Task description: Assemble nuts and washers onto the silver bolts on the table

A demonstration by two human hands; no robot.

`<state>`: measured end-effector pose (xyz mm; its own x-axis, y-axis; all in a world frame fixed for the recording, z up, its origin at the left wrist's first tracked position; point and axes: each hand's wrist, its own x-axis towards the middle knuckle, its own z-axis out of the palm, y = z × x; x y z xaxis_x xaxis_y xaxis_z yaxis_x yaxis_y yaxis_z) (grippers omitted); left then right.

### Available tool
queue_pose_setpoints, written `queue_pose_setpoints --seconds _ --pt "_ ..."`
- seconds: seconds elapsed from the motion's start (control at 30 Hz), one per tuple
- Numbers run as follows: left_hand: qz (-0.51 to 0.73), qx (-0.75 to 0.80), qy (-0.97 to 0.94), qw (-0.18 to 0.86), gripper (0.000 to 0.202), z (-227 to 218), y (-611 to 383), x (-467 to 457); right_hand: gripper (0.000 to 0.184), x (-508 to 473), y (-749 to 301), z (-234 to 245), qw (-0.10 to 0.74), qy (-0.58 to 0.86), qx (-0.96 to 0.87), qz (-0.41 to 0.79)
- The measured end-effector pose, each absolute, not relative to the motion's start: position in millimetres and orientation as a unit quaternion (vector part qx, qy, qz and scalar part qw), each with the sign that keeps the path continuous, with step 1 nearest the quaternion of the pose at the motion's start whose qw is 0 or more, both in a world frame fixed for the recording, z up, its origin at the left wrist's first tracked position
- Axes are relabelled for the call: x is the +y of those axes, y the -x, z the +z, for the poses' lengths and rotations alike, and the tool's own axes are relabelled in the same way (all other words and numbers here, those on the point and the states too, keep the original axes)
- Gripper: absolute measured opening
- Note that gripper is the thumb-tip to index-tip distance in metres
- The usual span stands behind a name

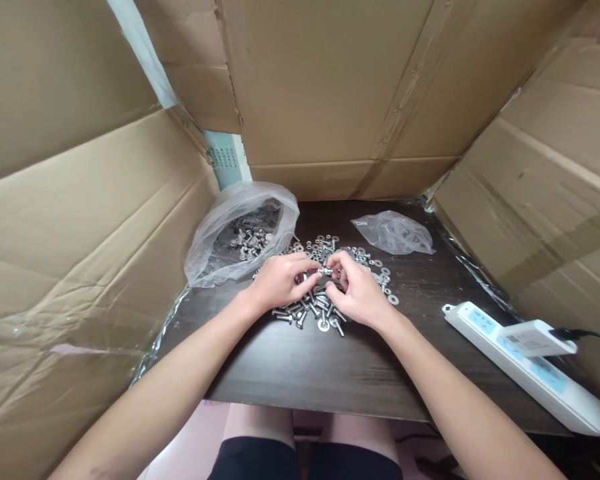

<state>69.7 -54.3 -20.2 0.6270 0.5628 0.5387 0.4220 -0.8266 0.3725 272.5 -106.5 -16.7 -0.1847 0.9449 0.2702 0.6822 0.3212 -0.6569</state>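
Note:
My left hand (pixel 283 280) and my right hand (pixel 359 292) meet over a pile of loose hardware, each closed in a pinch. Between their fingertips is a small shiny bolt (pixel 325 271), held lying sideways; whether a washer or nut sits on it is too small to tell. Bits of red show by the fingers of both hands, too small to make out. Under and around the hands, bolts (pixel 300 313) lie scattered at the near side of the pile. Flat washers (pixel 393 300) and nuts (pixel 329 237) spread along its far and right sides.
An open clear plastic bag (pixel 205 257) with several bolts (pixel 250 243) inside stands at the left. A smaller plastic bag (pixel 395 232) lies at the back right. Right of my arm, a white power strip (pixel 530 383) carries a plugged-in adapter (pixel 537 338). Cardboard walls (pixel 330 87) surround the dark table (pixel 290 370).

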Motion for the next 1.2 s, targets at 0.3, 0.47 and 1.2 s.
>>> queue_pose_setpoints --seconds 0.3,0.47,1.2 --pt "0.341 0.27 -0.894 0.102 0.021 -20.6 -69.4 -53.0 0.017 -104.5 -271.2 -15.3 0.37 0.506 -0.76 0.172" --pt "0.346 0.268 -0.893 0.104 0.021 -21.4 -69.4 -52.4 0.036 -105.7 -272.2 -16.5 0.405 0.491 -0.757 0.151" --pt "0.352 0.271 -0.89 0.104 0.02 -19.9 -68.8 -52.5 0.024 -103.0 -271.5 -16.9 0.379 0.507 -0.761 0.141"
